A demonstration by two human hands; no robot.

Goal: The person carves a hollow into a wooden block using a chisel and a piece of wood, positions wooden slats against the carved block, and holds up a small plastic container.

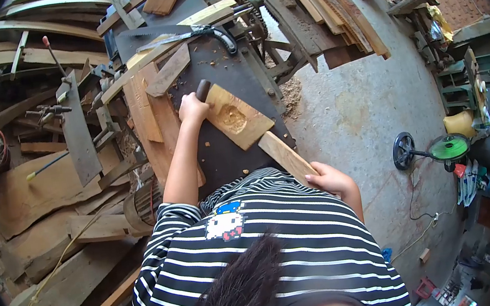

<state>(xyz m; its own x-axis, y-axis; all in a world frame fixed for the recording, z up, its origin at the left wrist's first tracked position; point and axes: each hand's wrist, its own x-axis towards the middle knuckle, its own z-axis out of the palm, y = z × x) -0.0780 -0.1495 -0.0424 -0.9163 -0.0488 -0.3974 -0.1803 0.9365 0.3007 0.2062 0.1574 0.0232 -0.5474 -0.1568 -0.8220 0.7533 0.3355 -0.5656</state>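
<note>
Left hand (192, 107) on the dark handle (203, 89), right hand (331, 180) on the wooden bar (285, 154)

1. Hand state. My left hand is closed around the dark handle, whose end projects past the fist, away from me. My right hand is curled around the near end of the bar. Any blade on the handle is hidden from this view; I cannot tell what it carries.

2. Good practice. In my judgement, the wooden block (245, 105) needs firm support: seat it flat on the dark table (216, 159) before applying force. Keep fingers out of the hollow (231, 118). Clear any wood chips (246, 172) from beneath, since one could make the block rock. Hold the bar firmly, with a relaxed wrist.

3. Position. The block lies just to the right of my left hand, its far end beside the fist and the hollow facing up. The bar points from my right hand toward the block's near corner; whether they touch, I cannot tell. A saw (205, 29) lies beyond my left hand, apart from it.
</note>
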